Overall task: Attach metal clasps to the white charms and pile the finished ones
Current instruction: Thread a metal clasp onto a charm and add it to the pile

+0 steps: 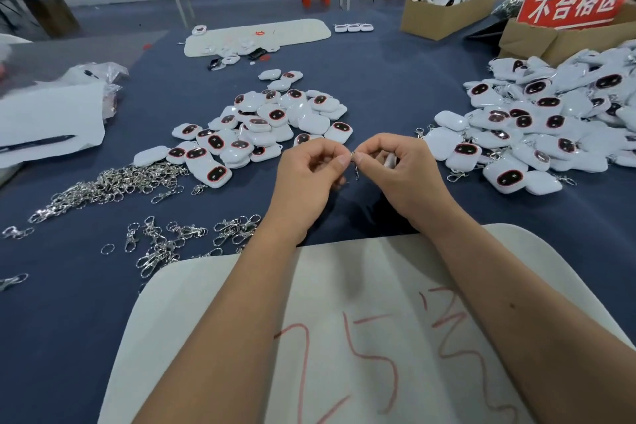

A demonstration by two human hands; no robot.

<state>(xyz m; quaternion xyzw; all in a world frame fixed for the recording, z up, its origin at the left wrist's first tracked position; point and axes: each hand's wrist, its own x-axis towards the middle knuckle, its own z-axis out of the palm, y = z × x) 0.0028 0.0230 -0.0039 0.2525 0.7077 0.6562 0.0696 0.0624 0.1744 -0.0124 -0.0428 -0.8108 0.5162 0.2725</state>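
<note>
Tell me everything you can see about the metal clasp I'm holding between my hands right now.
The metal clasp is small, silvery and shiny. It hangs roughly upright above the dark blue table cloth, its top pinched between the fingertips of the left hand and the right hand. Only its narrow lower part shows below the fingers; the rest is hidden. No charm visibly hangs from it.

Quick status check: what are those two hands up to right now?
Left hand and right hand both pinching one metal clasp between them. Right palm hides a white charm. Nothing in the way.
</note>
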